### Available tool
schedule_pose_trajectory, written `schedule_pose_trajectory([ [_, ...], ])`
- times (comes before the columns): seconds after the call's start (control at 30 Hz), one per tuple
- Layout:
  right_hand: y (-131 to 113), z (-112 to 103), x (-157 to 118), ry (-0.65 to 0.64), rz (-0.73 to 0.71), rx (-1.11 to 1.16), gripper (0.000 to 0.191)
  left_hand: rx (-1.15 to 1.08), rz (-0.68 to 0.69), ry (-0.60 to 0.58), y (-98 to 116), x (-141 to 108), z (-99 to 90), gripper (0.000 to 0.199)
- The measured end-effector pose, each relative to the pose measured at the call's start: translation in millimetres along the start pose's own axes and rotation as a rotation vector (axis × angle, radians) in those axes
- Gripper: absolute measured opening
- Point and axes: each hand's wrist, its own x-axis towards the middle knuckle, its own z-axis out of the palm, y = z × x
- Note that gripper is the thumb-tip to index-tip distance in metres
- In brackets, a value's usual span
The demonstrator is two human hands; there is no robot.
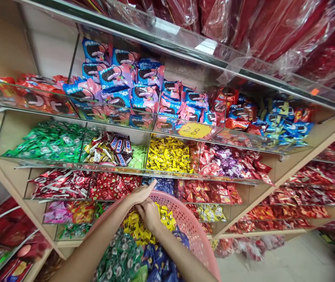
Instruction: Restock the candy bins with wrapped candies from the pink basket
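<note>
A pink perforated basket (195, 223) holds yellow candies (138, 231), green-wrapped candies (120, 254) and dark blue ones (160, 260). Over its far rim is my left hand (143, 192), seen from the side, fingers stretched out toward the shelves with nothing visible in them. My right hand (149, 213) is just below and touches it or nearly does, above the yellow candies. Its fingers are curled; what they hold, if anything, is hidden. A blue-wrapped pile (164, 186) lies in the shelf compartment beyond my hands.
Shelves with a clear front edge (120, 169) hold yellow candies (169, 154), green candies (54, 141), blue-and-pink cookie packs (116, 78) and red packs (116, 186). A yellow tag (194, 130) reads 28. Plastic-wrapped red items (276, 31) are above; tiled floor (299, 256) shows lower right.
</note>
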Motion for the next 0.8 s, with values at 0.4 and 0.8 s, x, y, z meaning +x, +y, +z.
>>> schedule_pose_trajectory([
  [0.4,-6.3,-17.5,-9.9,0.082,0.022,0.089,0.022,0.141,0.022,0.017,6.7,-5.0,0.4,0.080],
  [0.8,-20.3,14.1,-31.2,-0.338,-0.086,-0.247,0.016,0.154,0.009,0.002,8.9,-7.8,0.5,0.091],
])
